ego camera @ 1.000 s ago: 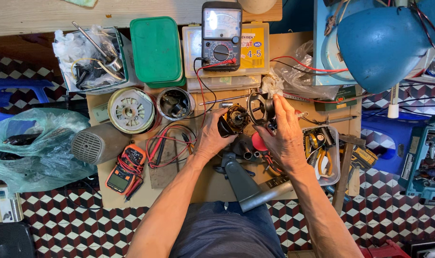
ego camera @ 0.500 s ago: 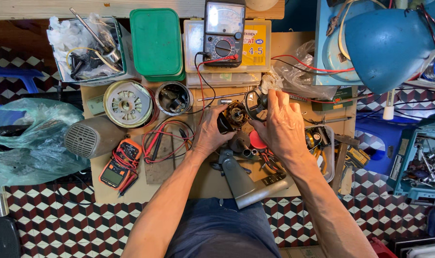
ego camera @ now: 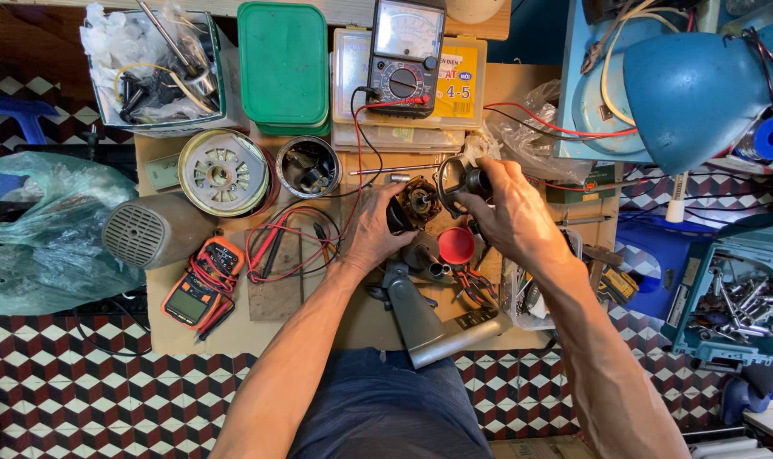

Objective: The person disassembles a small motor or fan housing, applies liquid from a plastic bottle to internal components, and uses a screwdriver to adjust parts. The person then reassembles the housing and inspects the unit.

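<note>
Both hands meet just above the middle of the frame, over the small cluttered wooden workbench (ego camera: 259, 327). The left hand (ego camera: 371, 234) has its fingers curled around a small dark motor part with copper-coloured windings (ego camera: 419, 201), gripping it from the left side so the wound end faces up. The right hand (ego camera: 509, 212) comes in from the right with its fingers pinched on a black ring-shaped piece (ego camera: 456, 180), which sits just beside the wound part, at its upper right; whether the two touch I cannot tell. To my eye the work goes best if the left hand keeps the wound part steady and the right brings the ring in squarely, without dragging the thin red and black test leads (ego camera: 361, 127) that trail down from the black analogue meter (ego camera: 406, 53) at the top centre. Both forearms rise from the bottom edge and converge, wrists slightly bent inward, elbows apart. Just below the hands stands a round red cap (ego camera: 457, 245) and a grey metal housing (ego camera: 429, 323); an orange digital multimeter (ego camera: 201, 285) lies at lower left, and a blue lamp shade (ego camera: 701, 85) hangs at upper right.
</note>
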